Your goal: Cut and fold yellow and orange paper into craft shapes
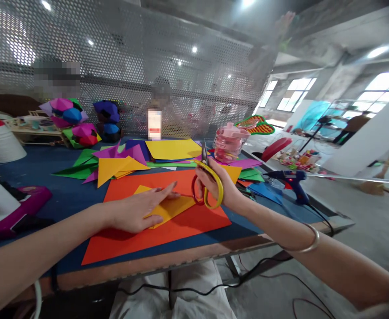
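Observation:
An orange-red sheet (194, 223) lies on the blue tabletop near the front edge. On top of it rests a yellow-orange paper piece (176, 207). My left hand (139, 208) lies flat across this piece, fingers spread and pointing right. Just right of it, my right hand (223, 184) is wrapped round scissors (216, 177) with one yellow and one red handle loop. The scissors stand upright above the sheet's right part, blades pointing away from me. A thin reddish line, perhaps a pencil, shows between the hands; I cannot make it out clearly.
Coloured paper pieces (121, 168) lie behind the sheet, with a pink jug (229, 141) beyond. A blue glue gun (294, 181) with a cable stands at right. Stacked white cups (0, 144) and a purple device (31, 204) are at left. Folded paper shapes (81, 133) sit at the back.

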### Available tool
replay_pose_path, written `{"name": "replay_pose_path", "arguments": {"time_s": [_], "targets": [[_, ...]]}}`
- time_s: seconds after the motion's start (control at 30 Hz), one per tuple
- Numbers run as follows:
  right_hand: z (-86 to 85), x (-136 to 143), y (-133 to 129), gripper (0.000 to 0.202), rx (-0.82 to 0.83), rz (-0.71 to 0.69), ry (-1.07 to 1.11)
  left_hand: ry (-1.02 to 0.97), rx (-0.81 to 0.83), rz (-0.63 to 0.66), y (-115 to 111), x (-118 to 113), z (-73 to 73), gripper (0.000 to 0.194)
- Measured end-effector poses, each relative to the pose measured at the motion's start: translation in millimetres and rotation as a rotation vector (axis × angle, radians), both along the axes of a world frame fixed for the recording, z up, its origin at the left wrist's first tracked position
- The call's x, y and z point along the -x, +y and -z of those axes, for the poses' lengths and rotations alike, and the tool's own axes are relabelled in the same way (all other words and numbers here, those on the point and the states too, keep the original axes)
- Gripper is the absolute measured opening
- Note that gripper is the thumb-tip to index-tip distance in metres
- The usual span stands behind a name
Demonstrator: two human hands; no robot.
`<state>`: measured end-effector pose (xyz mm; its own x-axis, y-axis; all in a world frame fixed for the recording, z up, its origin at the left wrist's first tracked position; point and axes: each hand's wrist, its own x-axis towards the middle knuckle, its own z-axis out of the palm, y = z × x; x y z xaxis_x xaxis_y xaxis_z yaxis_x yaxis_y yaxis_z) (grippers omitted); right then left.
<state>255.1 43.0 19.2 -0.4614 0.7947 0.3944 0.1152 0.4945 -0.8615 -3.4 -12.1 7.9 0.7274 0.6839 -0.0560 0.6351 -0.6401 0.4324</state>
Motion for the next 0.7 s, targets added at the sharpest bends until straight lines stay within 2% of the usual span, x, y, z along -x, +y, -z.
{"name": "replay_pose_path", "arguments": {"time_s": [0.17,0.3,0.5,0.7], "targets": [[14.4,37.7,-21.1,0.038,0.047,-0.1,0.002,0.078,-0.062,-0.03,3.3,1.9,6.6,0.088],[28.1,46.7,-20.0,0.036,0.05,-0.136,-0.022,0.091,-0.056,-0.02,2.5,0.4,4.0,0.09],[25.0,20.4,5.7,0.03,0.017,-0.07,-0.058,-0.039,-0.044,0.018,0.4,-0.9,1.2,0.09],[19.0,-14.4,20.5,0.032,-0.013,0.024,-0.102,-0.029,0.005,0.011,-0.5,0.9,-0.2,0.091]]}}
